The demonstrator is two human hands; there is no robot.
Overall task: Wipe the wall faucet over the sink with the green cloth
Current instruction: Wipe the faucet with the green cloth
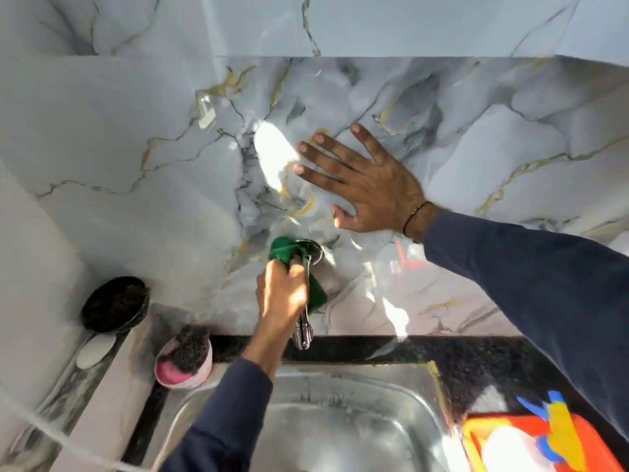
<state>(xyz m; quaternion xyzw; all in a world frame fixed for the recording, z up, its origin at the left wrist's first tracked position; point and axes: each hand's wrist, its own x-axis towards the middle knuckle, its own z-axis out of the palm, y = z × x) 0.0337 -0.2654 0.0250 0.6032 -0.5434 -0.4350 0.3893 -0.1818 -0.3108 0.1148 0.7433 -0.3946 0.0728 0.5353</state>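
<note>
A chrome wall faucet juts from the marble-patterned wall above the steel sink. The green cloth is wrapped around the faucet near its round wall flange, with a fold hanging on the right side. My left hand is shut on the cloth and presses it against the faucet body, hiding the middle of the faucet. My right hand lies flat on the wall above and right of the faucet, fingers spread, holding nothing.
A pink tub with a dark scrubber stands at the sink's left corner. Behind it are a black bowl and a white soap bar. An orange packet lies at the lower right on the dark counter.
</note>
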